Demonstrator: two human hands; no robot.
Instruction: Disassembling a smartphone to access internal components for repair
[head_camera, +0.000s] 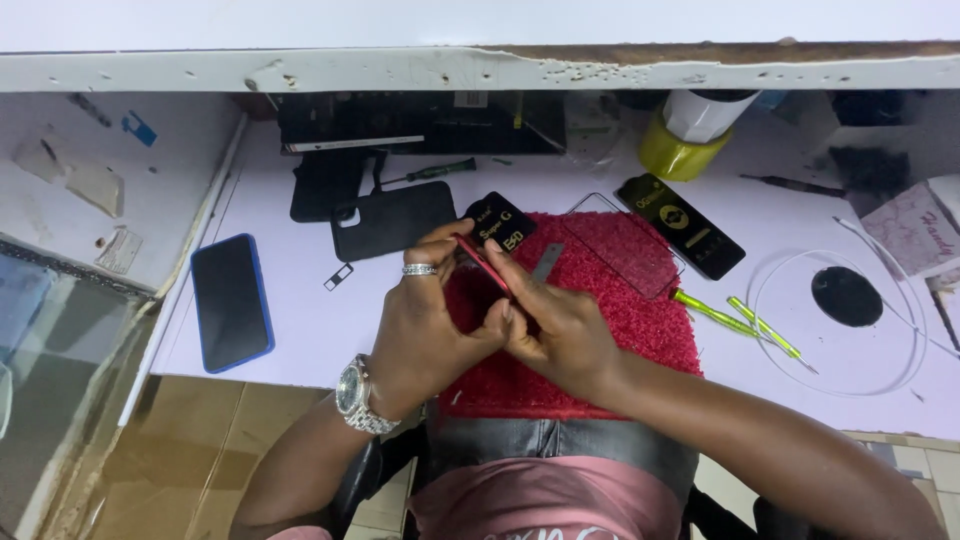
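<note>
- While pinched between both hands above the red shaggy mat, slim red-edged phone, seen edge-on, long axis slanting from upper left to lower right, upper end toward the far side of the desk.
- Left hand, ring on one finger and silver watch at the wrist, fingers curled closed around the phone's upper end.
- Right hand, fingertips narrowed onto the lower part of the same phone, thumb pressed beside the left palm.
- Just behind the hands, small black glossy packet lying partly on the mat.
- Left of it, black phone case flat on the desk.
- Farther left, blue-edged phone, screen up, long axis running away from the body.
- On the right, black flat box with yellow round mark and two yellow-green handled screwdrivers, well apart from the hands.
</note>
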